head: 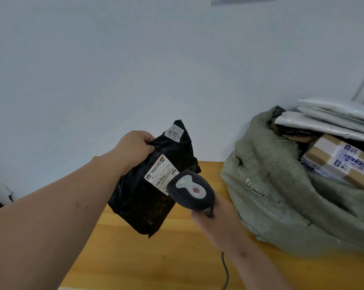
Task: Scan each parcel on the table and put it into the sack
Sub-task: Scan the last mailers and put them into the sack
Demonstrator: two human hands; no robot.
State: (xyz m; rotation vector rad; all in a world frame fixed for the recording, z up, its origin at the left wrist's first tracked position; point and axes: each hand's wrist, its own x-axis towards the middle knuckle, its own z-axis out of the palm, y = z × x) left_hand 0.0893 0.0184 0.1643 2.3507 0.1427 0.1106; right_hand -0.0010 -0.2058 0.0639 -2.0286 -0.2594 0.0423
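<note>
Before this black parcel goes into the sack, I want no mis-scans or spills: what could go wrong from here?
The scanner in the right hand sits very close over the shipping label and covers part of it, so the read may fail. The left hand grips the black parcel only at its top edge; it could slip. The sack already looks full, so parcels may spill.

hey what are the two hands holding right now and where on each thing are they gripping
The left hand grips the black parcel by its upper left edge. The right hand holds the scanner by its handle, head toward the parcel's label.
</note>
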